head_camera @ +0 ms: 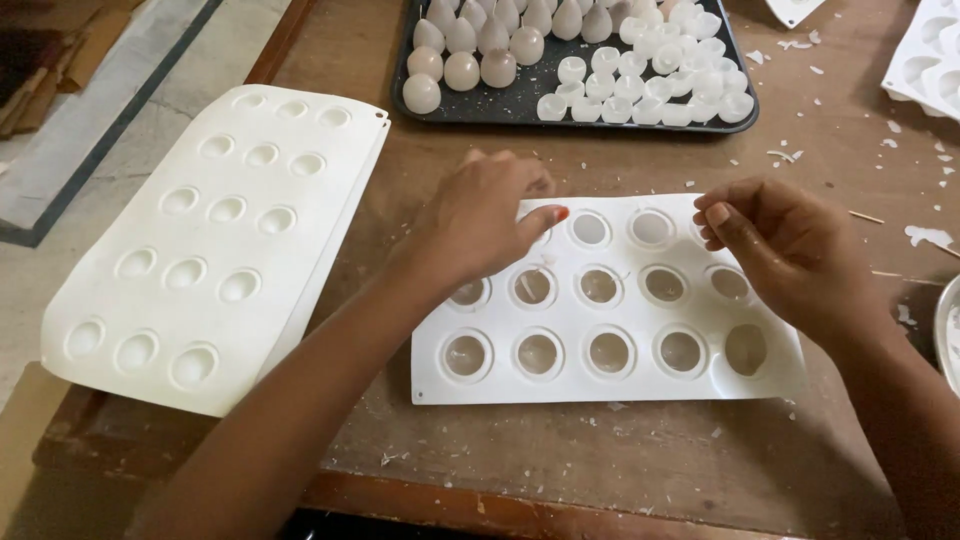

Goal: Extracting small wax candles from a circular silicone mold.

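Observation:
A white silicone mould [600, 385] with several round cavities lies on the wooden table in front of me. Most cavities hold a pale translucent piece. My left hand [480, 215] rests on the mould's far left corner, thumb pressing near a cavity. My right hand [790, 250] sits over the mould's far right part, fingers curled, thumb and fingertips pinched at the far edge. Whether either hand holds a piece is hidden by the fingers.
A stack of white moulds [205, 250], bumps up, lies at the left, overhanging the table edge. A dark tray [500, 108] at the back holds several egg-shaped pieces and small white cups. Another white mould [930, 55] sits far right. White crumbs are scattered about.

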